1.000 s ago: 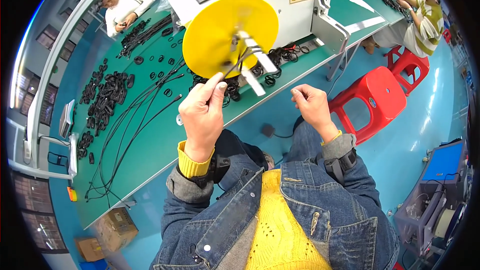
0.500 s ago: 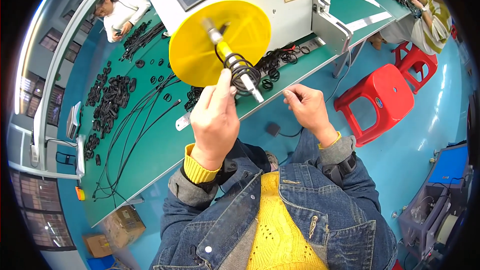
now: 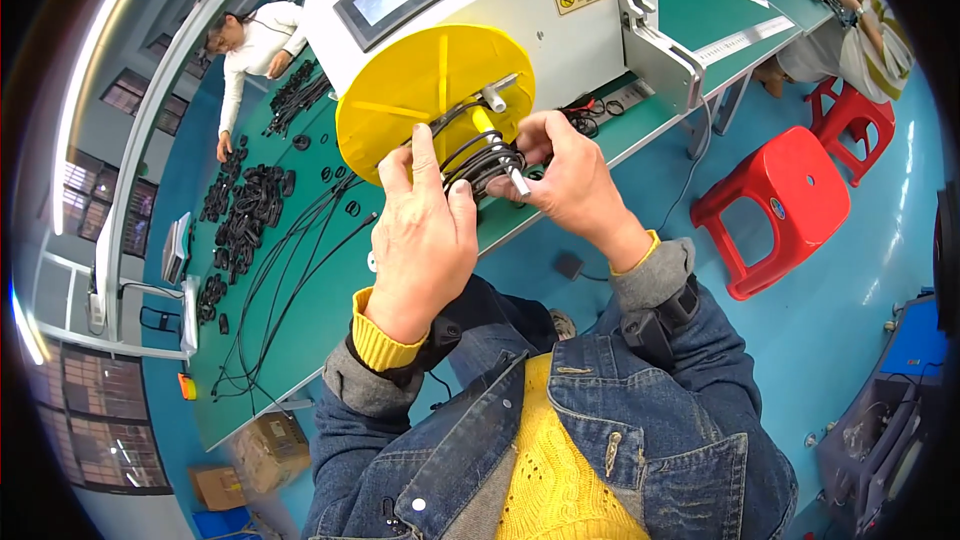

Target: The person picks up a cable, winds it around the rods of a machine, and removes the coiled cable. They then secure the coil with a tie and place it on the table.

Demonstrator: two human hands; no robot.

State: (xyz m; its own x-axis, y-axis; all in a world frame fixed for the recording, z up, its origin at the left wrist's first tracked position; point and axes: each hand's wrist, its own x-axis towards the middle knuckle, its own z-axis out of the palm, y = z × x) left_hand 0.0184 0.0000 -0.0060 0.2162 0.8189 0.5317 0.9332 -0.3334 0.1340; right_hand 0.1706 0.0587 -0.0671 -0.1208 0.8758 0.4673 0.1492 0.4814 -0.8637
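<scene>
A coil of black cable [image 3: 465,162] is wound around the metal posts in front of a yellow disc [image 3: 390,90] on a white machine [image 3: 520,30]. From the left, my left hand [image 3: 425,240] grips the coil, its thumb at the lower loops and its index finger reaching up along the side. Opposite it, my right hand [image 3: 580,185] has thumb and fingers closed on the coil's right side. A silver post end [image 3: 520,183] sticks out between my hands. My fingers hide parts of the loops.
Black cable bundles [image 3: 245,215] and long loose cables [image 3: 300,250] lie on the green table [image 3: 330,325]. A red stool [image 3: 780,205] stands on the right. At far left a co-worker in a white top [image 3: 265,45] reaches over the table; another person [image 3: 870,45] sits at far right.
The yellow disc and its posts have turned. My right hand has moved up and left onto the cable coil, and my left hand has spread along its left side.
</scene>
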